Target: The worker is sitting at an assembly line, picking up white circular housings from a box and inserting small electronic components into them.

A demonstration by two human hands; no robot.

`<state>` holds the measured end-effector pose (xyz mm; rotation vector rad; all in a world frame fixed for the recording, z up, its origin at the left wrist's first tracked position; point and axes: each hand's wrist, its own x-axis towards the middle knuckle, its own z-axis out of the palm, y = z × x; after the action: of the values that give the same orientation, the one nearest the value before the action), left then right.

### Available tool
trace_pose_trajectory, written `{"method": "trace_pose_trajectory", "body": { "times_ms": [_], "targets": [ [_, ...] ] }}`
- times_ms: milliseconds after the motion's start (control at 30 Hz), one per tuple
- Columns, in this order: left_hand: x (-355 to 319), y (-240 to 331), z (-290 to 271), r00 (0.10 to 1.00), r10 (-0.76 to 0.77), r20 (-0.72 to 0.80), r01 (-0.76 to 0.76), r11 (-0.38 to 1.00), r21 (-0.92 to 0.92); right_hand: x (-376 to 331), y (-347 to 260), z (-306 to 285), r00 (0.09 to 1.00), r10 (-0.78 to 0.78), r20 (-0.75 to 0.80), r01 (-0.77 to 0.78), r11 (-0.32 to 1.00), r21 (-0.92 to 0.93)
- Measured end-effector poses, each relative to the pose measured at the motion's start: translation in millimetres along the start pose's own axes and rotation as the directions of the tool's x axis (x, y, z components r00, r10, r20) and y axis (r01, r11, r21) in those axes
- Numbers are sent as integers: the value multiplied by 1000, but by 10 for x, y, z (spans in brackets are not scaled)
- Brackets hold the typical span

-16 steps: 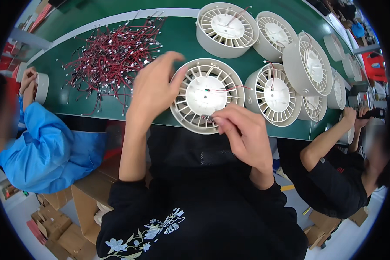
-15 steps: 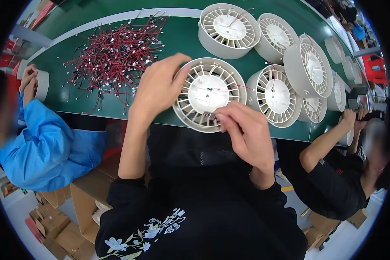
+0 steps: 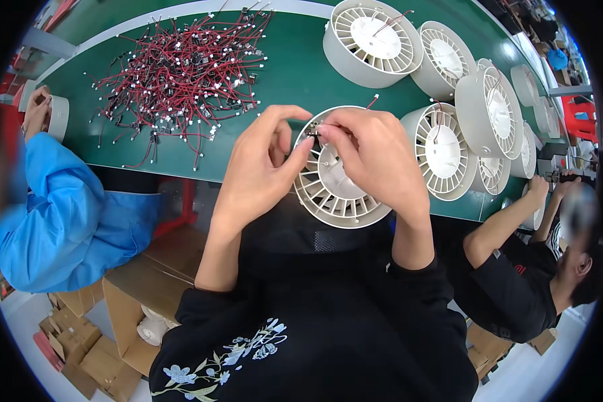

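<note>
A round cream fan-like housing with a slatted face (image 3: 340, 218) lies in front of me at the table's edge, partly hidden under my hands. My right hand (image 3: 382, 154) pinches a small dark part (image 3: 314, 131) with a little metal on it, above the housing's upper left rim. Its exact kind is too small to make out. Close beside that part is my left hand (image 3: 261, 167), forefinger stretched and thumb apart from it; the thumb tip comes near the part. A thin red wire with a white end (image 3: 374, 100) sticks up behind my right hand.
On the green table (image 3: 291, 74) a large heap of red and black wires with small connectors (image 3: 187, 74) lies left. Several similar housings (image 3: 442, 151) stand at right, some stacked. A person in a blue sleeve (image 3: 67, 208) works at left, another in black (image 3: 516, 268) at right.
My right hand has moved up and left across the housing with the small dark part. My left hand has come off the rim toward it. The housing appears lower and farther right.
</note>
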<state>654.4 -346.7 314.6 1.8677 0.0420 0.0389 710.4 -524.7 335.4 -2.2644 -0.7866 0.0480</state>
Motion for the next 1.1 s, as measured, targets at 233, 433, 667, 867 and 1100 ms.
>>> {"method": "trace_pose_trajectory", "body": {
  "times_ms": [233,433,667,867,1100],
  "targets": [
    [112,-93,76,1000,-9,29,10,1000,-17,-22,-93,46,974,172,-147,-169,985,37],
    [113,-95,74,999,9,32,-9,1000,6,-49,-34,24,986,-19,-163,6,997,-79],
    [95,-80,41,998,26,56,-29,998,53,-47,-11,29,983,-132,-124,97,962,-255],
    [176,-45,0,986,149,71,-158,977,144,14,-15,18,970,-219,-105,152,886,-438],
    [211,-55,-59,986,127,110,-140,983,120,38,-47,4,957,-276,-88,203,855,-477]
  ]
}}
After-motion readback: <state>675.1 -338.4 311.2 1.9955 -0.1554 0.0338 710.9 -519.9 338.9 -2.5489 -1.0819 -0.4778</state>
